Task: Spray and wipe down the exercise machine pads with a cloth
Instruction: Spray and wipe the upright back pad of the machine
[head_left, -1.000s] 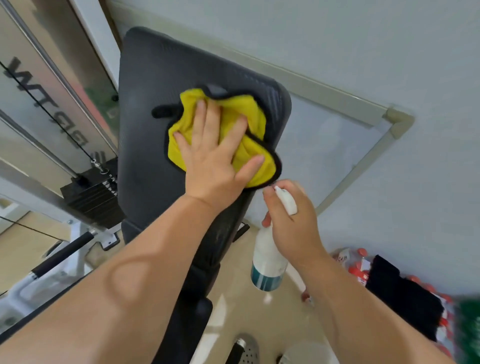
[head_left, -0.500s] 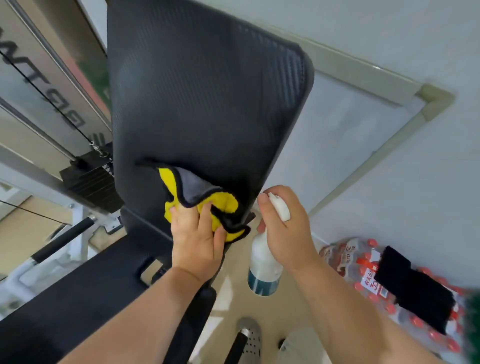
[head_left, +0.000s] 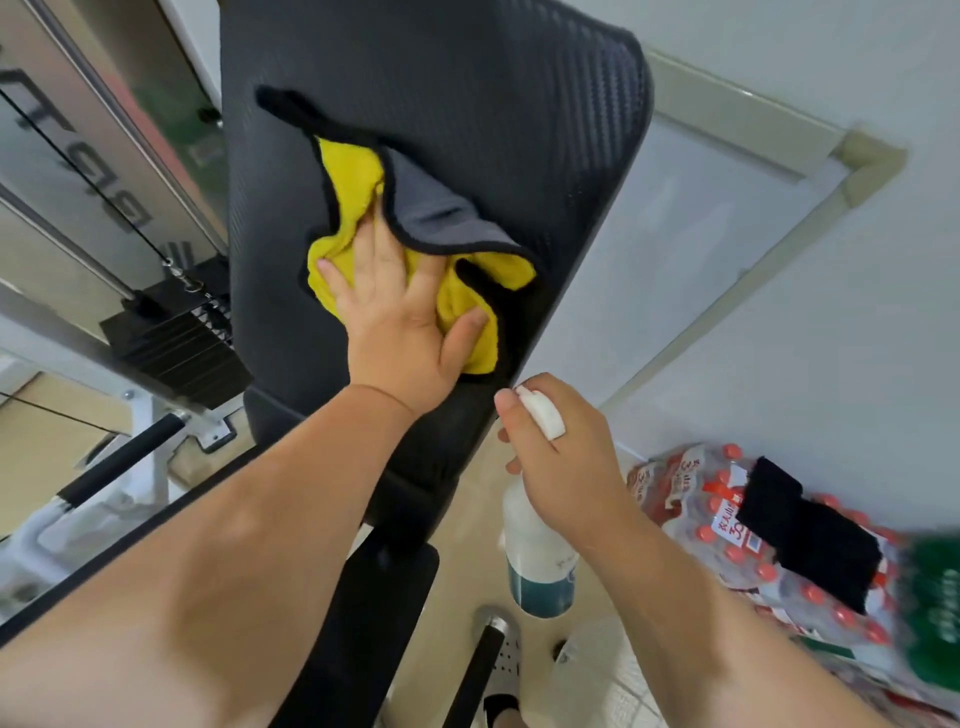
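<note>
Two bare hands work at a black back pad (head_left: 467, 104) in the head view. The left hand (head_left: 400, 322) lies flat, fingers spread wide, and presses a yellow cloth (head_left: 348, 208) against the middle of the upright pad; a grey, black-edged flap of the cloth is folded over at the fingertips. Near and to the right, just off the pad's lower right edge, the right hand (head_left: 566, 467) is curled round the white head of a spray bottle (head_left: 537, 561), which hangs over the pale floor (head_left: 597, 675). A weight stack (head_left: 171, 348) and cable stand to the left of the pad. Against the right wall lies a wrapped pack of red-capped bottles (head_left: 727, 519) with a black rag (head_left: 810, 535) on top.
</note>
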